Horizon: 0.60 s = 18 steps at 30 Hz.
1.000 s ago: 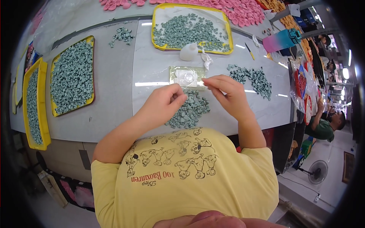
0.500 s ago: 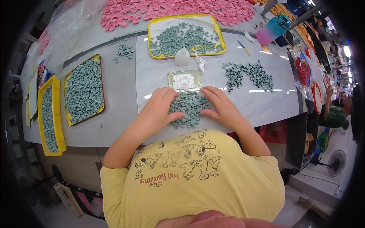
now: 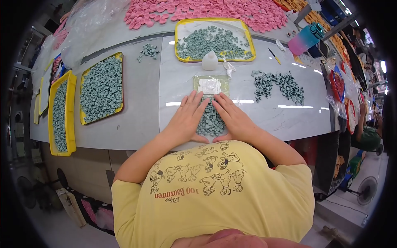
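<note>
A heap of small grey-green pieces [image 3: 211, 120] lies on the table close to my body. Flat against its left side rests my left hand [image 3: 187, 118], fingers stretched out and thumb spread toward the near edge. My right hand [image 3: 235, 118] mirrors it on the right side, fingers extended, thumb tip near the left thumb. Both hands hold nothing and frame the pieces, covering part of them. Just beyond the fingertips is a flat greenish pad [image 3: 226, 84] bearing a small clear round dish [image 3: 211, 85]. A white squeeze bottle [image 3: 210, 62] stands behind it, beside a crumpled white tissue [image 3: 228, 69].
More grey-green pieces fill a yellow-rimmed tray [image 3: 178, 25] at the back and two yellow trays at left. A loose pile [image 3: 289, 87] lies at right, near a yellow-handled tool [image 3: 274, 56] and a blue-pink bottle [image 3: 305, 39]. Pink pieces [image 3: 198, 13] spread along the far side.
My hands have drawn closer together around the heap, narrowing it, and the thumbs now nearly meet at its near side. The whole view has shifted slightly.
</note>
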Tool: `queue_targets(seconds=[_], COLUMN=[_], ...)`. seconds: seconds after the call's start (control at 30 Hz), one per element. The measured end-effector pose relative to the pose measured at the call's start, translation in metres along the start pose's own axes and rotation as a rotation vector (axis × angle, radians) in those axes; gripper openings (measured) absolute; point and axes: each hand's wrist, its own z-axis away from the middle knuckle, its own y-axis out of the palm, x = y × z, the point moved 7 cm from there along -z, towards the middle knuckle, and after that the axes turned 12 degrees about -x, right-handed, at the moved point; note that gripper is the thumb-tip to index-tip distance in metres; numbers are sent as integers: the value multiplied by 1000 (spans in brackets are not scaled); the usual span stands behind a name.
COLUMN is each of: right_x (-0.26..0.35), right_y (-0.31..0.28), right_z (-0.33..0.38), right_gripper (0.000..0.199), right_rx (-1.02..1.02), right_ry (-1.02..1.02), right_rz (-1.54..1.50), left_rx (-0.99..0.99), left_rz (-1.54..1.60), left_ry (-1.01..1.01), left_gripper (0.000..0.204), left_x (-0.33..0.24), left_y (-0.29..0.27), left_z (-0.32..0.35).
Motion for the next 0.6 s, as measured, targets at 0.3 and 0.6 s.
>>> queue_targets(seconds=[0.3, 0.6], right_x=[14, 74], right_y=[4, 47], right_z=[-1, -44], right_gripper=[102, 86], right_rx=[5, 19], right_ry=[-65, -172], right_rz=[-82, -99], left_rx=[6, -139], left_rz=[144, 11], left_ry=[18, -64], left_gripper=[109, 112], left_x=[-14, 1], left_y=[-8, -57], left_z=[5, 56])
